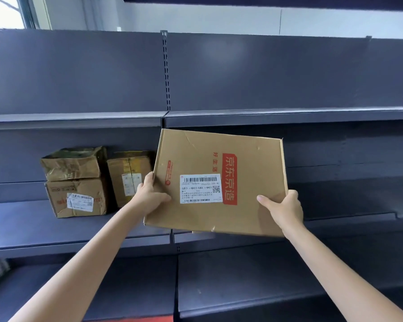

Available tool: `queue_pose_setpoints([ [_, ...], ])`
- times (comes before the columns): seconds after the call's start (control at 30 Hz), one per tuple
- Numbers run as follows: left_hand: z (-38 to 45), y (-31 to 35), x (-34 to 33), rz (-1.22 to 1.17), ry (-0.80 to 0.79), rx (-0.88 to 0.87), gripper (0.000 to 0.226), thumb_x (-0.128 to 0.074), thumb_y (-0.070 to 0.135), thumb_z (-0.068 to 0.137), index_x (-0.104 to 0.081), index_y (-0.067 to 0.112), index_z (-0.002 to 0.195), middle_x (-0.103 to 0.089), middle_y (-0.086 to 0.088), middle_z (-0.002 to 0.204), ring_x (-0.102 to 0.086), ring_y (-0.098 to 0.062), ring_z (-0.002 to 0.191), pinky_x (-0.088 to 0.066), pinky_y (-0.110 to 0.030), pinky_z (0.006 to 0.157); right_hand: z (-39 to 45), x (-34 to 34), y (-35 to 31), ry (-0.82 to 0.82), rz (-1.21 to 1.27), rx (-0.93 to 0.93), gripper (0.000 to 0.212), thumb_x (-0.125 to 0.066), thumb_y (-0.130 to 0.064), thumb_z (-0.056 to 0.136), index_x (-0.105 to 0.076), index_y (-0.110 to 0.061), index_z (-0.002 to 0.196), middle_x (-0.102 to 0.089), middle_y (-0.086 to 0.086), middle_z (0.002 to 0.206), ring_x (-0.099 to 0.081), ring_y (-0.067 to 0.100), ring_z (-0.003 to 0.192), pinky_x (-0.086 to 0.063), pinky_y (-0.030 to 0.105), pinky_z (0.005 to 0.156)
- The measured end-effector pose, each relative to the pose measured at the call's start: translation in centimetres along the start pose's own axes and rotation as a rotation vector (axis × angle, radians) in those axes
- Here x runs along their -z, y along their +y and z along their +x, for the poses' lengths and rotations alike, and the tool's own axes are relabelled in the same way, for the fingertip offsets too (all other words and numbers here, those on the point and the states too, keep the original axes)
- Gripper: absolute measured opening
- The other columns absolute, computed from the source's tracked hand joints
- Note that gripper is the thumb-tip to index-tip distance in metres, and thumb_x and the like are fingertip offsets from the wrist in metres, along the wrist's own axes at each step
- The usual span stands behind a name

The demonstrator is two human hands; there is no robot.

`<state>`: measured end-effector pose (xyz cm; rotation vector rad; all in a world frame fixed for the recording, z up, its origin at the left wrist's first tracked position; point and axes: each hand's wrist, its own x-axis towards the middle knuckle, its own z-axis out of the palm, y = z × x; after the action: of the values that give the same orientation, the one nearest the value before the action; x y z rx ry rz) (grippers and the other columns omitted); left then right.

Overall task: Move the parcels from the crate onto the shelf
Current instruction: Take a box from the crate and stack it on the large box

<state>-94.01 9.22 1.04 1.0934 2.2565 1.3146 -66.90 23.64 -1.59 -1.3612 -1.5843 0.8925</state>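
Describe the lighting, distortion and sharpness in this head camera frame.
Head view: wide-angle bending bows the shelf edges; bright overexposed window at top left; a soft glare patch on the dark back panel; the flat box and its label are sharp, though the fine print is unreadable; the parcels on the left sit in dimmer shade.

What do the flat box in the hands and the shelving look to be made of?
Flat box: brown corrugated cardboard, matte, going by its creases, scuffs and folded edges; it bears a white paper label. Shelf: probably painted sheet metal, dark grey, satin, with a slotted upright.
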Motion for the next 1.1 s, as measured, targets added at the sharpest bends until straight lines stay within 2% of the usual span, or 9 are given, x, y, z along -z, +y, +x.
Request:
queue_pose_setpoints([
  [0.17,1.8,0.0,-0.4,-0.096,-0.077,0.025,0.081,-0.064,0.009,0.080,-0.016,0.029,0.143,-0.042,-0.008,0.134,-0.047,-0.025,0.111,-0.046,-0.042,0.088,0.5,0.8,-0.2,0.006,-0.007,0.005,0.060,-0.069,-0.043,0.076,-0.039,-0.007,0.113,-0.051,0.013,0.117,-0.050,0.036,0.109,-0.048,0.050,0.087],
  [0.27,2.4,-0.2,-1.0,-0.133,-0.107,-0.003,0.079,-0.062,0.010,0.081,-0.019,0.028,0.144,-0.046,-0.004,0.135,-0.050,-0.024,0.109,-0.046,-0.041,0.089,0.6,1.0,0.2,0.037,-0.022,0.003,0.060,-0.067,-0.042,0.077,-0.039,-0.007,0.117,-0.052,0.013,0.117,-0.049,0.036,0.109,-0.047,0.051,0.089],
  [0.37,3.6,0.5,-1.4,-0.128,-0.093,-0.055,0.078,-0.061,0.013,0.083,-0.019,0.025,0.146,-0.044,-0.001,0.139,-0.048,-0.017,0.106,-0.042,-0.031,0.084,0.4,1.0,1.0,0.035,-0.018,-0.042,0.061,-0.064,-0.039,0.079,-0.037,-0.008,0.124,-0.052,0.012,0.120,-0.049,0.035,0.111,-0.046,0.050,0.090],
  [0.47,5.4,2.0,-1.4,-0.099,-0.087,-0.114,0.071,-0.061,0.012,0.083,-0.026,0.023,0.144,-0.046,-0.001,0.137,-0.048,-0.014,0.101,-0.041,-0.022,0.072,-0.1,0.6,1.7,0.044,0.037,-0.078,0.054,-0.063,-0.038,0.079,-0.040,-0.009,0.119,-0.053,0.010,0.116,-0.050,0.032,0.107,-0.048,0.048,0.087],
  [0.67,9.6,5.2,-1.7,-0.105,-0.162,-0.099,0.065,-0.062,0.011,0.082,-0.037,0.030,0.139,-0.058,-0.001,0.123,-0.062,-0.020,0.093,-0.051,-0.033,0.088,-0.7,0.6,2.1,0.074,0.136,-0.083,0.038,-0.065,-0.030,0.076,-0.040,-0.015,0.100,-0.050,0.009,0.109,-0.053,0.027,0.094,-0.050,0.045,0.079],
  [0.73,11.2,6.2,-1.9,-0.022,-0.160,-0.107,0.059,-0.065,0.017,0.081,-0.043,0.029,0.135,-0.061,-0.004,0.121,-0.063,-0.024,0.100,-0.049,-0.036,0.096,-0.7,0.6,2.0,0.081,0.158,-0.071,0.034,-0.065,-0.030,0.075,-0.042,-0.016,0.097,-0.049,0.009,0.108,-0.053,0.025,0.091,-0.050,0.042,0.075],
  [0.9,14.5,8.0,-2.3,0.124,-0.194,-0.157,0.051,-0.066,0.019,0.081,-0.053,0.024,0.130,-0.064,-0.007,0.113,-0.060,-0.027,0.103,-0.045,-0.034,0.097,-0.7,0.3,0.4,0.095,0.225,-0.047,0.036,-0.062,-0.026,0.077,-0.041,-0.015,0.104,-0.038,0.006,0.111,-0.050,0.017,0.085,-0.045,0.034,0.063],
  [0.97,15.5,8.1,-2.5,0.125,-0.218,-0.157,0.049,-0.066,0.020,0.082,-0.054,0.024,0.130,-0.062,-0.004,0.109,-0.059,-0.024,0.101,-0.043,-0.030,0.095,-0.6,0.2,-0.4,0.092,0.241,-0.035,0.038,-0.061,-0.026,0.076,-0.041,-0.016,0.107,-0.038,0.005,0.114,-0.050,0.018,0.090,-0.044,0.034,0.065],
  [1.1,17.2,7.5,-2.9,0.127,-0.186,-0.164,0.047,-0.066,0.025,0.082,-0.056,0.023,0.128,-0.059,-0.005,0.129,-0.053,-0.023,0.113,-0.036,-0.027,0.094,-0.4,0.3,-1.9,0.043,0.255,0.007,0.053,-0.060,-0.040,0.068,-0.041,-0.025,0.115,-0.036,0.001,0.120,-0.044,0.021,0.108,-0.042,0.038,0.078],
])
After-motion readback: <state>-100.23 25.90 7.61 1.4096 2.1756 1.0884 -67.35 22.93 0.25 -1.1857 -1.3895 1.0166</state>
